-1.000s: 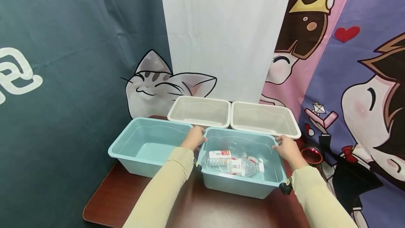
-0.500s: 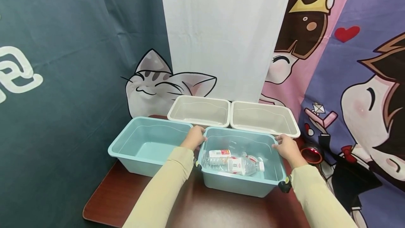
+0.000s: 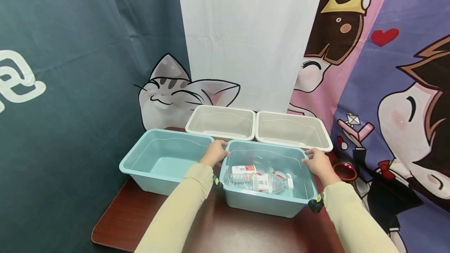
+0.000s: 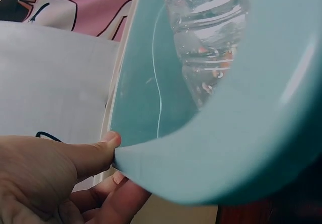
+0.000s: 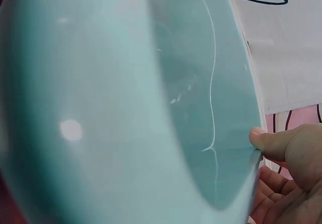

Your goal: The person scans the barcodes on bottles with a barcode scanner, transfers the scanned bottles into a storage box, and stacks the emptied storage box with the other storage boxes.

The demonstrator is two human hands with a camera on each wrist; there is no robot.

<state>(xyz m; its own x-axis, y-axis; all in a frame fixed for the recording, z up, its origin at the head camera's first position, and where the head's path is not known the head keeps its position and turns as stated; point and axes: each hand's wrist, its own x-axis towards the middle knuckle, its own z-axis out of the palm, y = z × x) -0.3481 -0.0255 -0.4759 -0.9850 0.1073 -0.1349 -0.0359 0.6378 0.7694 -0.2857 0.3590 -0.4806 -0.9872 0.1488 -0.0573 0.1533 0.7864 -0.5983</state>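
A light blue plastic bin (image 3: 261,205) stands on the table with clear plastic bottles (image 3: 268,182) lying in it, some with red and white labels. My left hand (image 3: 215,153) grips the bin's left rim near the far corner. In the left wrist view the thumb of that hand (image 4: 55,176) lies over the rim and its fingers curl underneath. Across the bin, my right hand (image 3: 319,166) holds the right rim near the other far corner. The right wrist view shows this hand (image 5: 294,168) pinching the edge, thumb on the inner side.
A second light blue bin (image 3: 168,167) stands to the left, with no contents visible. Behind are two cream bins (image 3: 221,122) side by side. A dark round object with a red ring (image 3: 345,170) sits at the right. Printed curtains hang behind the brown table (image 3: 116,221).
Both hands keep their grip on the bin's rims. Only a very slight shift of the whole head view shows; the bins and bottles stay in place.
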